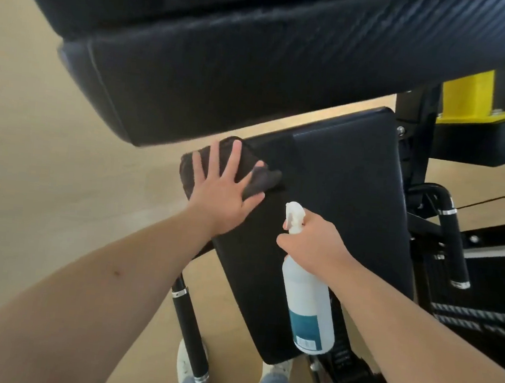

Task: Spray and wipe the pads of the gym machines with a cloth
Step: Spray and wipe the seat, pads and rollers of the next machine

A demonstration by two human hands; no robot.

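While the left hand [221, 193] lies flat with fingers spread wide, its grip fully open, it presses a dark cloth [238, 168] onto the upper left corner of the black seat pad [336, 199]; the right hand [311, 243] has its grip curled round the neck of a white spray bottle [308, 301], held just over the pad.

- Dark brown folded cloth [245, 167]: mostly covered by the flat left hand [223, 194]; its far corner blurred.
- White translucent plastic spray bottle [308, 301]: neck hidden inside the right hand [310, 246]; label print too small to read.
- Large black upholstered upper pad [256, 77]: cut off by top edge.
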